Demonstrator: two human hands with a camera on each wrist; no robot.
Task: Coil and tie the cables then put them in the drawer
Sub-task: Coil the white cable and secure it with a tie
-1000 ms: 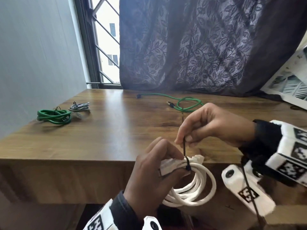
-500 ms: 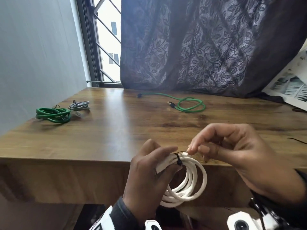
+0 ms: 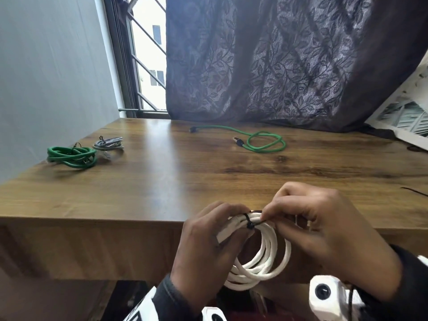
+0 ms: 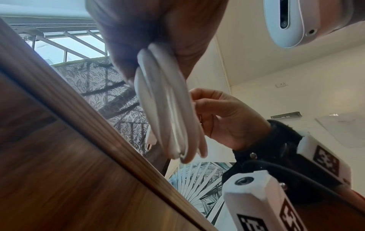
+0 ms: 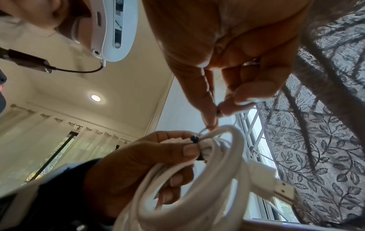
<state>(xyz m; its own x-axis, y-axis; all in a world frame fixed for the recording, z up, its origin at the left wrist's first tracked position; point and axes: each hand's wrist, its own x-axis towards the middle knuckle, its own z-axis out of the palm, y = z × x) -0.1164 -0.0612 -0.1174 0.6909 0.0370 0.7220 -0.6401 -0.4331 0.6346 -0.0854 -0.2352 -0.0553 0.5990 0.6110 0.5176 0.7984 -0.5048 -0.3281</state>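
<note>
1. The left hand [image 3: 203, 246] holds a coiled white round-sheathed cable [image 3: 266, 262] at the near edge of the brown wood-grain table [image 3: 162, 181], at about 6 o'clock in the head view, fingers and thumb clamped on the top of the loops.
2. A thin black plastic cable tie [image 3: 249, 222] rings the bundle just beside the left thumb.
3. The right hand [image 3: 324, 232] sits at 5 o'clock, thumb and forefinger pressed together on the tie's free tail, other fingers curled.
4. In the right wrist view the cable's white flat plug [image 5: 276, 184] sticks out of the coil toward 4 o'clock.
5. A tied coil of green cable [image 3: 71, 156] lies on the table at 9 o'clock, with a small tied grey cable bundle [image 3: 108, 144] just beside it.
6. A loose green cable with one open loop [image 3: 264, 142] lies at 1 o'clock, near the dark leaf-patterned curtain [image 3: 278, 61].
7. The drawer cannot be made out.
</note>
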